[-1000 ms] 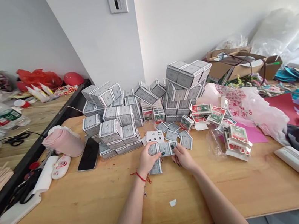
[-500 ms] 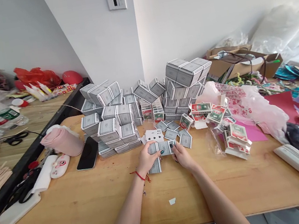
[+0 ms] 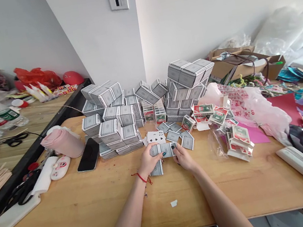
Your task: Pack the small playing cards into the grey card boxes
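Between my two hands are playing cards (image 3: 167, 150) with grey patterned backs, joined in a cross-like or folded shape whose lower flap (image 3: 156, 169) hangs down. My left hand (image 3: 147, 160) grips the left side, thumb on top. My right hand (image 3: 184, 157) pinches the right end between thumb and fingers. Just beyond lie face-up spade cards (image 3: 156, 137), and folded grey-backed cards (image 3: 173, 136) are scattered beside them. Behind stand stacks of cubes folded from cards, one group on the left (image 3: 110, 132) and another on the right (image 3: 187, 75).
Opened red-and-green card boxes (image 3: 239, 141) and a plastic bag (image 3: 257, 105) lie to the right. A phone (image 3: 88, 155), a pink roll (image 3: 62, 143) and black scissors (image 3: 26, 190) are on the left. A paper scrap (image 3: 174, 203) rests near the front edge.
Both hands stay on the cards in nearly the same place. My right hand has shifted very slightly left; the view has moved a little.
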A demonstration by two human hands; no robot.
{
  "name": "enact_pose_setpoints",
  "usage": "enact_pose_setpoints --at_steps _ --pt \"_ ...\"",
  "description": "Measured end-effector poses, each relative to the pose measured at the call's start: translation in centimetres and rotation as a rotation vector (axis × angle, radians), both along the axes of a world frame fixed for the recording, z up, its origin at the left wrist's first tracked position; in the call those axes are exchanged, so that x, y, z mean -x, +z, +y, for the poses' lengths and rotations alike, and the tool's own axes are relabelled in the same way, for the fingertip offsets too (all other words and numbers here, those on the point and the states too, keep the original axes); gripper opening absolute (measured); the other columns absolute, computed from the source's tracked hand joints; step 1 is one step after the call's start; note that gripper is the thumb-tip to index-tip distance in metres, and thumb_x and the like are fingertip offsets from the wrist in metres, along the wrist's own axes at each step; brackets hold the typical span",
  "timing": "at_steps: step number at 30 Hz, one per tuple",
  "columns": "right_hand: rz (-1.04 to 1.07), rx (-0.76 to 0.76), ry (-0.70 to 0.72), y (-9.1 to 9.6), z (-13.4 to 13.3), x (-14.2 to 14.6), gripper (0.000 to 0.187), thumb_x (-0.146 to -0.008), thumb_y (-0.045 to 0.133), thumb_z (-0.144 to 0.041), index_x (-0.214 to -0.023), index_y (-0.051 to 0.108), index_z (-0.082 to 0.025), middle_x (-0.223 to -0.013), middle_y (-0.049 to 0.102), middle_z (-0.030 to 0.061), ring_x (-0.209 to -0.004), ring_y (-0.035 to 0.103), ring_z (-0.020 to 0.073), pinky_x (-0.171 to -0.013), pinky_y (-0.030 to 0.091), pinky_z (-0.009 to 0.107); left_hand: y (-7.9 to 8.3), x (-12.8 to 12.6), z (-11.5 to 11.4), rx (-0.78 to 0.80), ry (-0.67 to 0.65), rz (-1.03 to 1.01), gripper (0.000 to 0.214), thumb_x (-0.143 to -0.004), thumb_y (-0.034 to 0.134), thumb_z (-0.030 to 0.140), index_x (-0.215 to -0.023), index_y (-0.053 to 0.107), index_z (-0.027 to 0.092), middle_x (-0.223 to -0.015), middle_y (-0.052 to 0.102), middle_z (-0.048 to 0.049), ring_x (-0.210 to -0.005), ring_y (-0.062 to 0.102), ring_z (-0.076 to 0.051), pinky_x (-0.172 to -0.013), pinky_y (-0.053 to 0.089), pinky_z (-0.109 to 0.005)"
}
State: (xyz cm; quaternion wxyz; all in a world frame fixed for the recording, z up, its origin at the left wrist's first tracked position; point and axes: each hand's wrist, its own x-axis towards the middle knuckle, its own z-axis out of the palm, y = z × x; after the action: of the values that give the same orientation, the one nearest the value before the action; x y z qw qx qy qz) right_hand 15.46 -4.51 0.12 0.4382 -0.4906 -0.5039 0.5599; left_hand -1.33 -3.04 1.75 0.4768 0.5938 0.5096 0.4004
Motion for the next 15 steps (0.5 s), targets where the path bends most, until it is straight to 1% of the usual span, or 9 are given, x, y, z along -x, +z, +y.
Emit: enact_pose_setpoints --at_steps 7,11,15 --pt "-0.007 -0.025 -0.01 0.23 -0.15 0.04 0.03 -0.08 0.037 -0.052 -0.075 0.033 -0.023 -0.043 0.029 -0.0109 -0.032 0.025 0.0056 -0.034 0.017 0.019 0.11 -0.04 0.0 -0.036 0.011 0.028 0.041 -0.063 0.064 0.031 -0.1 0.052 0.018 -0.08 0.058 -0.0002 -0.061 0.055 -0.012 -0.058 0.046 -0.024" --pt "-0.004 -0.025 -0.011 0.55 -0.26 0.11 0.027 -0.08 0.038 -0.048 -0.074 0.032 -0.023 -0.042 0.028 -0.0106 -0.033 0.024 0.006 -0.034 0.017 0.019 0.03 -0.09 -0.05 -0.041 0.022 0.037 0.04 -0.063 0.064 0.03 -0.1 0.053 0.019 -0.084 0.059 -0.0012 -0.062 0.056 -0.013 -0.06 0.046 -0.025" --pt "-0.005 -0.027 -0.021 0.53 -0.31 0.12 0.025 -0.079 0.038 -0.046 -0.074 0.032 -0.023 -0.041 0.028 -0.0106 -0.032 0.025 0.0067 -0.034 0.017 0.019 0.09 -0.11 -0.04 -0.087 0.033 0.066 0.038 -0.064 0.063 0.028 -0.1 0.053 0.018 -0.088 0.059 -0.0015 -0.072 0.056 -0.014 -0.067 0.046 -0.026"
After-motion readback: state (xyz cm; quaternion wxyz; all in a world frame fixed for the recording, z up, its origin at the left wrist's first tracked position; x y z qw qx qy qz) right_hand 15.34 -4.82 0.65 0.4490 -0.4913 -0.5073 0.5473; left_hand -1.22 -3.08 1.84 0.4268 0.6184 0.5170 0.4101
